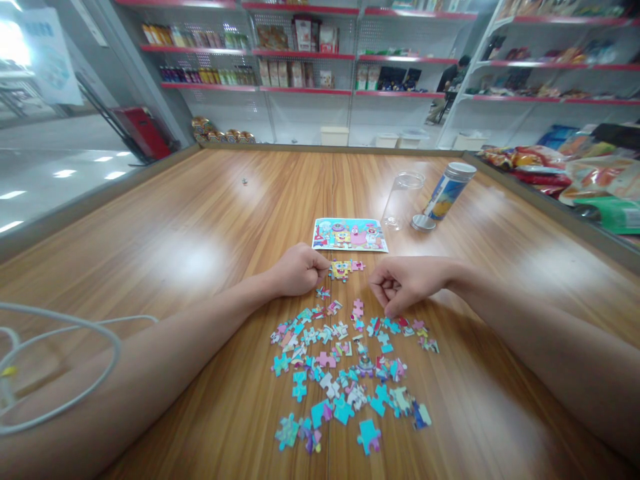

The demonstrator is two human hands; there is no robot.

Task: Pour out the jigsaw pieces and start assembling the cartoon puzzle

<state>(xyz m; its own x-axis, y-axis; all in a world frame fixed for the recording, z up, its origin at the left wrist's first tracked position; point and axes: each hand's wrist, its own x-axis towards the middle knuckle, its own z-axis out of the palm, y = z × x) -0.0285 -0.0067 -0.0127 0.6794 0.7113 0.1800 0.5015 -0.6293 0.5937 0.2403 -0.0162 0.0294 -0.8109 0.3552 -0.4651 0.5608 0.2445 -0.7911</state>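
In the middle of the wooden table lies a small joined cluster of jigsaw pieces (341, 269), yellow with a cartoon face and pink at its right end. My left hand (300, 270) is closed at its left edge, fingertips touching it. My right hand (413, 281) has curled fingers and hovers low to the right of the cluster, its lowest fingertip close to loose turquoise pieces (391, 325). Whatever those fingers hold, if anything, is hidden. Many loose jigsaw pieces (326, 360) spread toward me. Beyond the cluster lies a picture card (350, 235) with cartoon characters.
A clear plastic cylinder (403, 200) and a blue printed can (449, 192) stand at the back right, with a metal lid (423, 223) beside them. A white cable (113, 333) loops at left. Snack bags (545, 167) lie beyond the right edge; stocked shelves (305, 53) stand behind.
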